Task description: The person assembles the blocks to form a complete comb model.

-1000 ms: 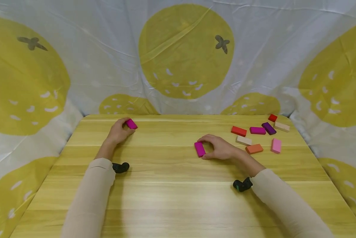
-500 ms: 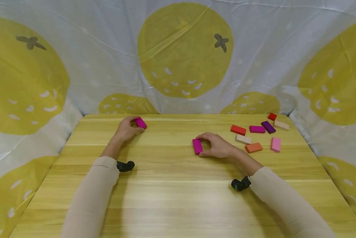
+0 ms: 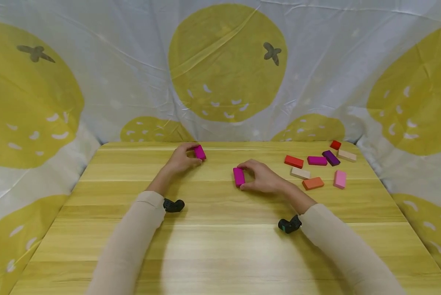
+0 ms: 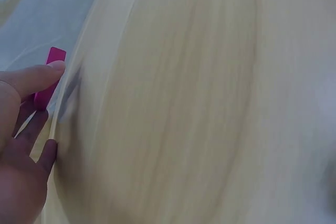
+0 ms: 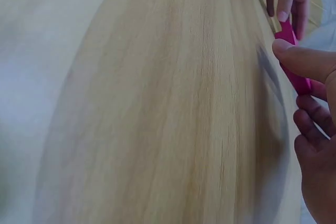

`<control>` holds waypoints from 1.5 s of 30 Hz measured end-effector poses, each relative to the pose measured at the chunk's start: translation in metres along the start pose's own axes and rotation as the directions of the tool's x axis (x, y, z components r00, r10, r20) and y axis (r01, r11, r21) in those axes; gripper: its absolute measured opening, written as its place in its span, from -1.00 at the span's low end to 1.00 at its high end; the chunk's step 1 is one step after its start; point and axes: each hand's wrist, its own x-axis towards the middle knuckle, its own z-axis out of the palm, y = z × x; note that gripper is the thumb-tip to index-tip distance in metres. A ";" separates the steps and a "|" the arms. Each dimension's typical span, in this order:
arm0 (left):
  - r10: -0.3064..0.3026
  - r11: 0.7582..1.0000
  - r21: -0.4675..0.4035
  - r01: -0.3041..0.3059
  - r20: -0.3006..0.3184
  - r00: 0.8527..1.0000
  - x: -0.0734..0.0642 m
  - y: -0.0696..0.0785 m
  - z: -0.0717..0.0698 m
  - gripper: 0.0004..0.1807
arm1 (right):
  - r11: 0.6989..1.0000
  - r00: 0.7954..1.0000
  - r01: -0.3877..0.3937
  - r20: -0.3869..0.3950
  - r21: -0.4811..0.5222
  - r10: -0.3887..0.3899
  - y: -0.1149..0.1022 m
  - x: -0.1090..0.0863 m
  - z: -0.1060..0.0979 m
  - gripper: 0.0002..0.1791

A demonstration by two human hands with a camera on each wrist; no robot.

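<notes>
Near the table's back edge, my left hand [image 3: 181,159] pinches a magenta block [image 3: 200,152] between thumb and fingers. My right hand [image 3: 262,177], a little nearer and to the right, pinches a second magenta block [image 3: 239,177] by its two ends. A gap of bare wood separates the two blocks in the head view. The left wrist view shows the left block [image 4: 50,80] under the thumb, raised above the table with a shadow beside it. In the right wrist view the right block [image 5: 293,64] partly overlaps the one in the left hand.
Loose blocks lie at the back right of the wooden table [image 3: 220,254]: red [image 3: 294,161], magenta [image 3: 317,161], purple [image 3: 331,158], orange [image 3: 312,183], pink [image 3: 340,179], a small red one [image 3: 335,145] and two pale wood ones. A patterned cloth [image 3: 139,82] hangs behind the table.
My left hand has carried its magenta block rightward along the back of the table. The right hand has shifted slightly left and away from me with its block, narrowing the gap.
</notes>
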 end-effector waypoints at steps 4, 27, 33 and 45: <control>0.018 0.999 -0.040 -0.017 0.025 1.000 0.006 0.006 0.016 -0.26 | 1.000 1.000 0.009 -0.019 -0.015 -0.009 0.001 0.006 0.003 -0.29; 0.033 0.966 0.255 -0.052 0.080 0.996 0.029 0.017 0.052 -0.29 | 0.999 0.999 -0.038 0.009 -0.015 0.038 0.003 0.026 0.011 -0.20; 0.066 0.976 0.207 -0.069 0.024 0.998 0.027 0.004 0.040 -0.38 | 0.998 0.999 -0.042 -0.019 0.052 0.043 0.007 0.019 0.007 -0.37; 0.036 0.917 0.395 -0.055 0.056 0.998 0.035 0.016 0.056 -0.43 | 0.999 1.000 0.008 -0.027 0.032 -0.007 0.012 0.028 0.012 -0.46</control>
